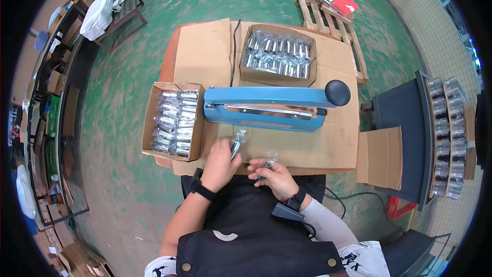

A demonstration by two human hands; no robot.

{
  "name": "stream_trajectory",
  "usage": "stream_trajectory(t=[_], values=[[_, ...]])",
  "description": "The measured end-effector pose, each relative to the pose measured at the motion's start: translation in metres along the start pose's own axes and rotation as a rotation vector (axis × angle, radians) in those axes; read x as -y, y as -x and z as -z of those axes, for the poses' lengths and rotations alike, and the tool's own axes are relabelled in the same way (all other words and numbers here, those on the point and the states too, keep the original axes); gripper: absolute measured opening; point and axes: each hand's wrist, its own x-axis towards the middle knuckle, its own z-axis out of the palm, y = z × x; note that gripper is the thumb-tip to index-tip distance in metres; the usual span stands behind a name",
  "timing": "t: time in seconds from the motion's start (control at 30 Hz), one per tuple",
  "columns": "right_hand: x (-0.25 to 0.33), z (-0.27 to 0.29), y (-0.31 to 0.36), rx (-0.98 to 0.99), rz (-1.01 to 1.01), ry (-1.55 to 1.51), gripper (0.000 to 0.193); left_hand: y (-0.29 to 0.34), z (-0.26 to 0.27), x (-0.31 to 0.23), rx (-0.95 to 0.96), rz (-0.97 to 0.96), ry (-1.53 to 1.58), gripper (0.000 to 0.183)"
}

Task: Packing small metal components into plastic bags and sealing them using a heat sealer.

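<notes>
My left hand (220, 163) is closed on a shiny metal cylinder in a clear plastic bag (236, 144), just right of the left carton. Beside it, my right hand (277, 178) pinches a second clear-bagged metal piece (270, 162), partly hidden by the fingers. Both hands are over the near edge of the cardboard-covered table (307, 151). Beyond them lies a blue impulse sealer (266, 95) with a black round knob (337, 93) at its right end. To the left, an open carton (147, 132) holds rows of bagged metal cylinders (177, 123).
A second open carton (278, 78) of bagged cylinders stands behind the sealer, beside a black cable (235, 54). On the right, a rack (421, 138) carries several bare metal cylinders (442, 128). Wooden pallets (353, 54) lie beyond the table, and shelving (66, 123) lines the left.
</notes>
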Motion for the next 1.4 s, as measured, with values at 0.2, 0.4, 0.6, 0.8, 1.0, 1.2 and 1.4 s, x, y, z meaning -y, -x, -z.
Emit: stream_trajectory(t=[0.2,0.4,0.6,0.8,1.0,1.2,1.4], values=[[0.039,-0.030,0.021,0.171,0.273,-0.106,0.041,0.018,0.048,-0.055,0.396,0.228,1.484,0.042],[0.057,-0.040,0.044,0.117,0.573,0.159,0.030,0.029,0.059,-0.067,0.269,0.263,1.568,0.051],[0.063,-0.046,0.050,0.125,0.449,-0.043,0.032,0.032,0.054,-0.069,0.230,0.218,1.514,0.046],[0.066,-0.057,0.041,0.217,0.205,0.211,0.036,0.035,0.055,-0.064,0.439,0.113,1.288,0.050],[0.044,-0.079,0.023,0.169,0.230,0.230,0.032,0.067,0.067,-0.042,0.338,0.201,1.381,0.073],[0.111,-0.150,-0.020,0.214,0.329,0.695,0.020,0.115,0.100,0.032,-0.494,0.368,0.823,0.051],[0.103,-0.238,-0.121,0.200,0.633,1.729,0.028,0.078,0.120,0.084,-0.832,0.437,0.805,0.034]])
